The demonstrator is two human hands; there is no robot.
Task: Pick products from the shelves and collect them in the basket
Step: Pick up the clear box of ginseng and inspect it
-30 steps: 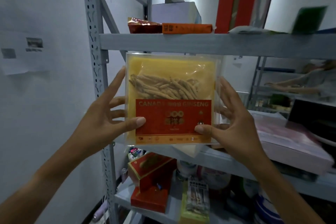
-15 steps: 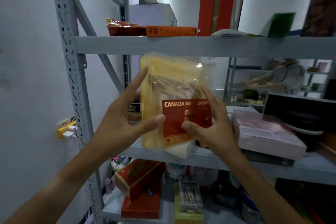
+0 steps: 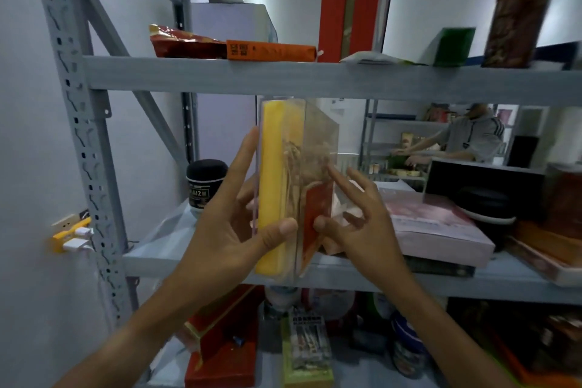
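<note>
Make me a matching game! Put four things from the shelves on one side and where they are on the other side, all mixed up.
Things:
1. ginseng box
2. black jar
3. orange box
4. pink box

Places:
A. top shelf, lying flat beside a red bag
B. held between both hands
C. middle shelf, right of the hands
D. middle shelf, left of the hands

Pairs: 1-B, 2-D, 3-A, 4-C
</note>
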